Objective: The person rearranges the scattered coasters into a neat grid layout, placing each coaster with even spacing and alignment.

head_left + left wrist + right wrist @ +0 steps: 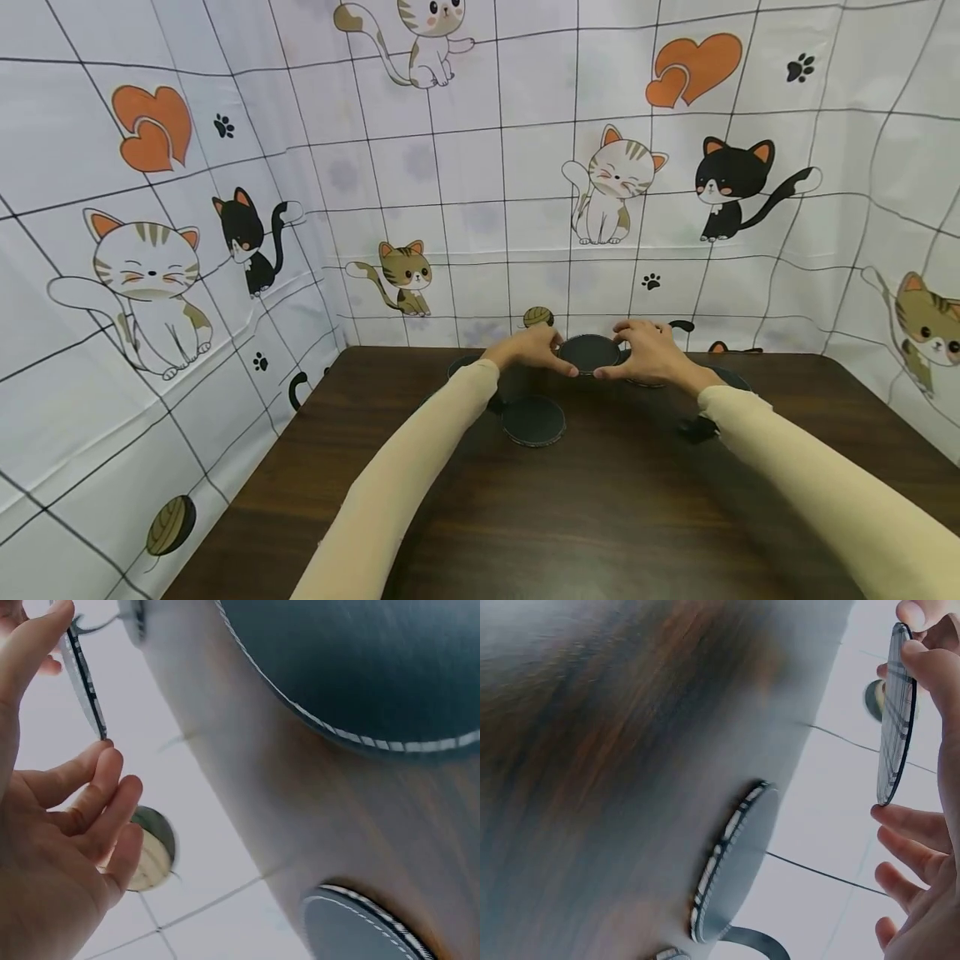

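Up near the wall at the table's far side, both hands hold one round dark coaster (590, 353) by its rim. My left hand (536, 348) grips its left edge, thumb at the near side and fingertips at the far side. On the opposite edge, my right hand (651, 350) grips in the same way. Seen edge-on in the right wrist view, the held coaster (897, 712) is thin and raised off the table. A similar coaster (533, 421) with pale stitching round its rim lies flat below the left hand.
More dark coasters lie about: one (461, 364) behind the left forearm, one (727, 377) beyond the right wrist, another (735, 862) below the right hand. A black object (697, 429), partly covered by the right sleeve, is unclear. Cat-printed cloth (465, 225) hangs behind the brown table (600, 517).
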The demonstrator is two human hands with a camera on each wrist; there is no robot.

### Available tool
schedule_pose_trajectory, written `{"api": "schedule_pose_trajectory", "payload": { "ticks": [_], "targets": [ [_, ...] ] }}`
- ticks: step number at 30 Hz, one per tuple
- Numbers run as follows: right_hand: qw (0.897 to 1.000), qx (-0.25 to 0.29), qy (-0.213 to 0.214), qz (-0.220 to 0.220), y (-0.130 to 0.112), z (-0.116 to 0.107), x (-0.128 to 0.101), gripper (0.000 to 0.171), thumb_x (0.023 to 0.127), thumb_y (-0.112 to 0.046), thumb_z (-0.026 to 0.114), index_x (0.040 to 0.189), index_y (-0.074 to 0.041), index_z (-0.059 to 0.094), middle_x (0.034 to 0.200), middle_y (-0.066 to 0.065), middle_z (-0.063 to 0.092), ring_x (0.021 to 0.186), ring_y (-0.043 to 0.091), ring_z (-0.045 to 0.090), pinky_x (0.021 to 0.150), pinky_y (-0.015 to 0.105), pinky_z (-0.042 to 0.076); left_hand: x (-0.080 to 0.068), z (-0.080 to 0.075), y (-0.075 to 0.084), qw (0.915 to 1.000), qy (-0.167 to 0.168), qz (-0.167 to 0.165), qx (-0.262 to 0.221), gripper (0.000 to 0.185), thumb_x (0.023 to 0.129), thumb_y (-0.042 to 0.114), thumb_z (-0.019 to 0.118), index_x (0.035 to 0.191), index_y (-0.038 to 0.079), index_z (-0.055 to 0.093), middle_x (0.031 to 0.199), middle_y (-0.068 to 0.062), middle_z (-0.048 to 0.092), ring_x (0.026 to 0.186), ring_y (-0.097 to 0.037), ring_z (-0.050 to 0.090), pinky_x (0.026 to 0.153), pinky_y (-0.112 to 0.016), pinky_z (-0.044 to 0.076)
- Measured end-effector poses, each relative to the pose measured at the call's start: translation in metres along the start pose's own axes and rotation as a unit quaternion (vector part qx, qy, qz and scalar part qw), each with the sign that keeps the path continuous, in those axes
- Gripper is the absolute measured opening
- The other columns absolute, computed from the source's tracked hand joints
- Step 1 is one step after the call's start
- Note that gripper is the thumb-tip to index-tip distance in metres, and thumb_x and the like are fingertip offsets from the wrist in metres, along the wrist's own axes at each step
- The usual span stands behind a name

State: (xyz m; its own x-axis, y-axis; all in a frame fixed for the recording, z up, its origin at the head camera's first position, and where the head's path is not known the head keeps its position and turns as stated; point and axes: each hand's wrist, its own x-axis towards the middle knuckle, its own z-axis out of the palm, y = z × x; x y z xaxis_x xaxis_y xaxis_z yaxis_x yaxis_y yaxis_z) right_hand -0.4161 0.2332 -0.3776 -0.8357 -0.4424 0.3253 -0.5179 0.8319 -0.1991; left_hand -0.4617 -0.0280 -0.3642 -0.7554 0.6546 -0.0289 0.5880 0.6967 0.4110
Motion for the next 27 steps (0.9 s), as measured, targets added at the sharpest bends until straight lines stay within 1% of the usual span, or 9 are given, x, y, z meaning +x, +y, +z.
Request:
{"api": "schedule_pose_trajectory", "payload": {
  "ticks": [2, 4, 6, 11, 13, 15, 20, 24, 27],
  "targets": [
    [1.000, 0.005, 0.010, -0.011, -0.001, -0.008, -0.006, 0.078, 0.078, -0.064, 0.080, 0.118, 0.002, 0.071, 0.138, 0.020, 0.055, 0.130, 0.043, 0.045, 0.100, 0.070, 0.024, -0.006, -0.003, 0.008, 0.9999, 0.010, 0.010, -0.005, 0.077, 0.086, 0.052, 0.079, 0.137, -0.001, 0.058, 0.121, -0.011, 0.062, 0.106, -0.019, 0.061, 0.087, -0.028, 0.050],
    [1.000, 0.012, 0.019, -0.021, -0.002, -0.014, -0.014, 0.076, 0.078, -0.060, 0.082, 0.118, 0.003, 0.071, 0.136, 0.020, 0.056, 0.128, 0.043, 0.048, 0.099, 0.070, 0.026, -0.012, -0.004, 0.017, 0.9997, 0.018, 0.015, -0.005, 0.079, 0.086, 0.053, 0.079, 0.139, 0.000, 0.056, 0.127, -0.009, 0.060, 0.112, -0.018, 0.060, 0.090, -0.028, 0.050],
    [0.999, 0.019, 0.023, -0.025, -0.003, -0.018, -0.023, 0.075, 0.078, -0.058, 0.083, 0.118, 0.004, 0.071, 0.133, 0.020, 0.058, 0.124, 0.043, 0.051, 0.099, 0.068, 0.030, -0.018, -0.002, 0.026, 0.9995, 0.025, 0.018, 0.005, 0.080, 0.086, 0.055, 0.078, 0.140, 0.000, 0.055, 0.129, -0.008, 0.058, 0.112, -0.018, 0.058, 0.090, -0.028, 0.050],
    [0.999, 0.037, 0.006, -0.021, -0.007, -0.018, -0.049, 0.082, 0.078, -0.062, 0.082, 0.123, 0.004, 0.068, 0.130, 0.021, 0.060, 0.118, 0.044, 0.056, 0.095, 0.062, 0.044, -0.035, 0.012, 0.045, 0.9974, 0.043, 0.006, 0.058, 0.081, 0.083, 0.064, 0.076, 0.136, 0.005, 0.059, 0.120, -0.003, 0.052, 0.101, -0.013, 0.055, 0.087, -0.033, 0.048],
    [0.999, 0.042, -0.004, -0.022, -0.009, -0.018, -0.058, 0.082, 0.078, -0.063, 0.081, 0.124, 0.004, 0.068, 0.130, 0.021, 0.061, 0.117, 0.044, 0.058, 0.092, 0.061, 0.047, -0.042, 0.018, 0.052, 0.9962, 0.044, -0.001, 0.075, 0.080, 0.081, 0.066, 0.076, 0.133, 0.007, 0.061, 0.119, -0.002, 0.053, 0.099, -0.013, 0.054, 0.088, -0.037, 0.045],
    [0.999, 0.045, -0.014, -0.024, -0.011, -0.018, -0.066, 0.082, 0.078, -0.063, 0.081, 0.123, 0.004, 0.068, 0.128, 0.021, 0.062, 0.114, 0.043, 0.060, 0.090, 0.060, 0.049, -0.047, 0.022, 0.058, 0.9950, 0.035, -0.010, 0.093, 0.078, 0.081, 0.068, 0.075, 0.131, 0.010, 0.062, 0.118, -0.001, 0.053, 0.099, -0.014, 0.054, 0.087, -0.040, 0.042],
    [0.999, 0.036, -0.031, -0.026, -0.014, -0.011, -0.079, 0.079, 0.077, -0.067, 0.080, 0.119, 0.000, 0.071, 0.125, 0.017, 0.064, 0.107, 0.039, 0.063, 0.085, 0.057, 0.051, -0.050, 0.032, 0.065, 0.9891, -0.002, -0.019, 0.146, 0.075, 0.082, 0.071, 0.072, 0.130, 0.015, 0.063, 0.115, 0.000, 0.055, 0.097, -0.016, 0.053, 0.081, -0.037, 0.041],
    [0.998, 0.035, -0.046, -0.029, -0.014, 0.002, -0.085, 0.079, 0.076, -0.069, 0.079, 0.117, -0.001, 0.072, 0.122, 0.014, 0.065, 0.105, 0.036, 0.064, 0.085, 0.055, 0.051, -0.052, 0.043, 0.062, 0.9876, -0.029, -0.017, 0.153, 0.071, 0.081, 0.068, 0.075, 0.128, 0.016, 0.064, 0.115, 0.001, 0.056, 0.096, -0.016, 0.053, 0.079, -0.035, 0.040],
    [0.997, 0.033, -0.062, -0.041, -0.016, 0.008, -0.086, 0.080, 0.076, -0.071, 0.078, 0.115, -0.002, 0.072, 0.120, 0.012, 0.065, 0.100, 0.032, 0.065, 0.082, 0.053, 0.052, -0.055, 0.050, 0.060, 0.9867, -0.049, -0.027, 0.152, 0.069, 0.081, 0.067, 0.076, 0.127, 0.017, 0.065, 0.116, 0.001, 0.056, 0.097, -0.016, 0.052, 0.080, -0.036, 0.039]
  ]
}}
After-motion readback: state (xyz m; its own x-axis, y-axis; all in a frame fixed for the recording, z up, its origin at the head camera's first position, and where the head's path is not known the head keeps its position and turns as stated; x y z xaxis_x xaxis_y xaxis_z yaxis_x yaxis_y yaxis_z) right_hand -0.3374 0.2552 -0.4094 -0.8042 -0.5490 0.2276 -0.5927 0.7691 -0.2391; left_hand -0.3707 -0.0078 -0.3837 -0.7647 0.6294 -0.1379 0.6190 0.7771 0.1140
